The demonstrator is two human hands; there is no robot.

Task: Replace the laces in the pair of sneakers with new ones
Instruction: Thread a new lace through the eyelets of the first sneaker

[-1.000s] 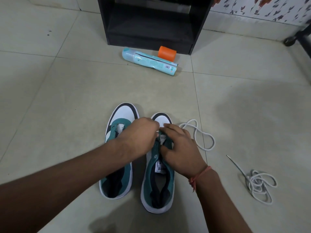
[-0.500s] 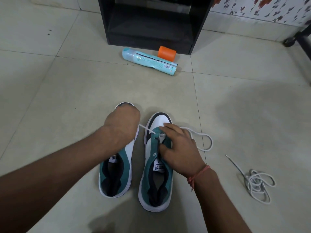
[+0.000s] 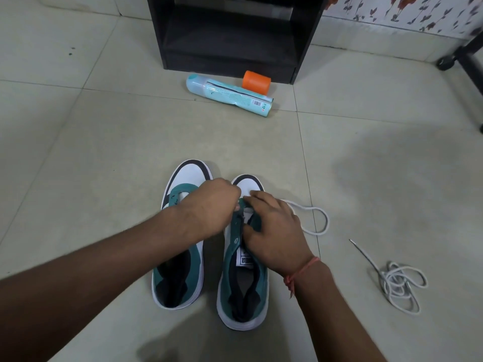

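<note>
Two teal and white sneakers stand side by side on the tiled floor, toes pointing away from me: the left sneaker (image 3: 180, 262) and the right sneaker (image 3: 244, 291). My left hand (image 3: 209, 205) is closed over the front eyelets of the right sneaker, pinching the white lace there. My right hand (image 3: 274, 231) presses on that sneaker's tongue and eyelet row. The white lace (image 3: 317, 218) trails out from under my right hand and loops on the floor to the right. Its threaded part is hidden by my fingers.
A second white lace (image 3: 397, 283) lies bunched on the floor at the right. A teal spray can (image 3: 230, 96) and an orange cap (image 3: 256, 79) lie in front of a black cabinet (image 3: 230, 35). A dark furniture leg (image 3: 460, 56) stands at the far right.
My left hand, which had pulled the lace out to the left over the left sneaker, has come back to the right sneaker's eyelets. The floor loop has shrunk slightly.
</note>
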